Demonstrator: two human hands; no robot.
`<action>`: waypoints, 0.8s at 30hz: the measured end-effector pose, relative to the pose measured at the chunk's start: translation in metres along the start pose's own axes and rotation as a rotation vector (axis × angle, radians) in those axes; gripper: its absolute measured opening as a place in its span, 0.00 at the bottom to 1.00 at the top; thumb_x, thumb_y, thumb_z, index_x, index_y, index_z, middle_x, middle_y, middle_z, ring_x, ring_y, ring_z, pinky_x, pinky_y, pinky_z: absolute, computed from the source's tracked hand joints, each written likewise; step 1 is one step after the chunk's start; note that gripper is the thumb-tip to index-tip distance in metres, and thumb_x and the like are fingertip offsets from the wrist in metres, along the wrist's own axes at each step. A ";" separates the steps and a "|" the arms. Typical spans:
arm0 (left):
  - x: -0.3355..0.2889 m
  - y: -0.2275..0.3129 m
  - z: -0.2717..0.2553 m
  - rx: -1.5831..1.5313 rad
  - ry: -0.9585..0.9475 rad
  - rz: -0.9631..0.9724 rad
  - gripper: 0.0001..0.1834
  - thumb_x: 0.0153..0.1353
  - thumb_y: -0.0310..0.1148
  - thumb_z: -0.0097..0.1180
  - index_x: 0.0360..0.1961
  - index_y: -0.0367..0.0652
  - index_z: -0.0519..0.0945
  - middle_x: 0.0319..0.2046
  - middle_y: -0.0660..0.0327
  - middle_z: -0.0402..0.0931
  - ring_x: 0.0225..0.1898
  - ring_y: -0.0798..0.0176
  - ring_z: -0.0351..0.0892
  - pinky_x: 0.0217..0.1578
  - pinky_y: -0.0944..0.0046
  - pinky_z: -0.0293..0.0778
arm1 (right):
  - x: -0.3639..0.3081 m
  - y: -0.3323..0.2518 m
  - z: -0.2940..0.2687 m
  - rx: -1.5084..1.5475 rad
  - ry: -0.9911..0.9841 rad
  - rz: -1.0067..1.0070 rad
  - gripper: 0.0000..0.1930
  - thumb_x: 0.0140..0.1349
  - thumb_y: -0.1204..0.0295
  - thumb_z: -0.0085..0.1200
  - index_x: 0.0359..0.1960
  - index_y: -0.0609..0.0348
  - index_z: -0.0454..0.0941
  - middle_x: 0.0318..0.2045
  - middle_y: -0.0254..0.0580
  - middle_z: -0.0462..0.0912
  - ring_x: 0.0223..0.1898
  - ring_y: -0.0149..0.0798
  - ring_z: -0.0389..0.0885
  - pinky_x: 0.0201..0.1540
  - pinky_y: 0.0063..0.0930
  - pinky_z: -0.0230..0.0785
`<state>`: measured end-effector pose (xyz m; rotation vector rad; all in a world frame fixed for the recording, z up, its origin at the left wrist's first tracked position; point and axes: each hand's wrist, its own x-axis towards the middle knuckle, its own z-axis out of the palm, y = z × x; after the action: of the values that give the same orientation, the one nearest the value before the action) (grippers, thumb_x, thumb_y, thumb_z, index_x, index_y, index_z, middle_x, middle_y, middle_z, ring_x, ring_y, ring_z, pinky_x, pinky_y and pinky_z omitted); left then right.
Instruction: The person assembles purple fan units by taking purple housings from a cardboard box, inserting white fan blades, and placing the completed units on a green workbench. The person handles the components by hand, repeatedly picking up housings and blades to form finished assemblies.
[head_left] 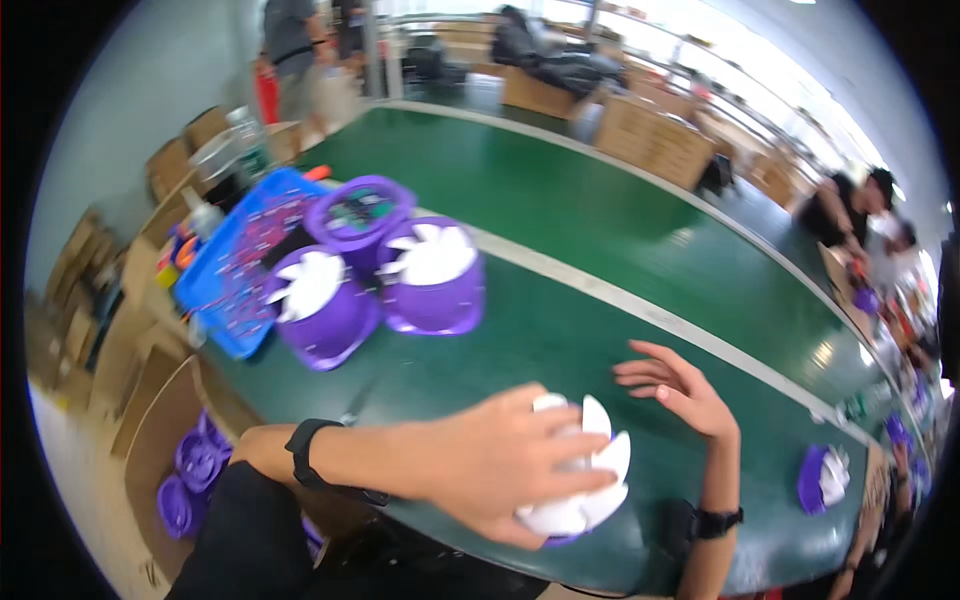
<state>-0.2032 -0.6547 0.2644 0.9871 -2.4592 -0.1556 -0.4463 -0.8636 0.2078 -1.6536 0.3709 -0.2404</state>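
Near the table's front edge lies a piece with white, curved petal-like spikes [604,476], a little purple showing beneath it. My left hand [520,455] reaches across it from above, its fingers laid over the spikes and gripping it; the palm hides most of the piece. Just to the right and farther off, my right hand [675,388] is raised above the green table [570,345]. Its fingers are apart and nothing is in them. Farther left stand two purple bucket-shaped pieces [432,300] with white spiked inserts.
Behind those stands a purple container [385,195] with small parts inside. Beside it is a blue tray [235,280] of small pinkish bits. A carton [165,410] with purple pieces stands at lower left. Another purple-and-white piece [815,480] lies at right. Co-workers [850,210] work at far right.
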 end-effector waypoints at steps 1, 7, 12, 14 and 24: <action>-0.016 0.011 0.003 0.044 -0.047 -0.007 0.38 0.45 0.56 0.66 0.58 0.52 0.75 0.57 0.55 0.72 0.49 0.52 0.76 0.42 0.55 0.70 | 0.001 0.009 0.000 -0.188 0.093 0.051 0.28 0.66 0.69 0.54 0.66 0.61 0.61 0.54 0.48 0.76 0.55 0.37 0.76 0.58 0.31 0.68; -0.123 0.011 -0.017 0.143 0.181 -0.445 0.31 0.43 0.45 0.67 0.51 0.50 0.78 0.52 0.53 0.75 0.53 0.50 0.75 0.51 0.51 0.72 | 0.010 0.013 0.012 -0.386 0.183 0.093 0.19 0.64 0.73 0.54 0.57 0.61 0.73 0.45 0.40 0.80 0.44 0.28 0.78 0.45 0.21 0.70; -0.119 -0.022 -0.020 0.341 0.124 -0.607 0.30 0.41 0.35 0.68 0.51 0.46 0.78 0.57 0.48 0.71 0.58 0.42 0.69 0.58 0.48 0.66 | -0.014 0.011 -0.008 -0.591 0.253 0.033 0.19 0.63 0.69 0.55 0.55 0.62 0.74 0.44 0.47 0.83 0.44 0.37 0.82 0.46 0.28 0.74; -0.123 -0.010 -0.015 0.436 0.169 -0.713 0.33 0.38 0.34 0.68 0.52 0.43 0.77 0.60 0.43 0.67 0.61 0.38 0.66 0.61 0.44 0.62 | -0.021 -0.007 -0.005 -0.690 0.370 -0.121 0.18 0.63 0.67 0.56 0.52 0.65 0.75 0.45 0.51 0.82 0.45 0.44 0.83 0.49 0.34 0.74; -0.129 0.008 0.013 0.426 0.287 -0.507 0.27 0.58 0.36 0.61 0.58 0.36 0.73 0.61 0.41 0.65 0.62 0.38 0.63 0.61 0.45 0.59 | -0.333 0.001 -0.101 -1.368 1.521 0.620 0.33 0.51 0.50 0.64 0.56 0.51 0.73 0.57 0.59 0.71 0.56 0.61 0.71 0.59 0.47 0.65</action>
<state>-0.1344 -0.5625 0.2045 1.6749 -1.9739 0.3377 -0.7917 -0.8308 0.2387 -2.1580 2.5876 -0.8753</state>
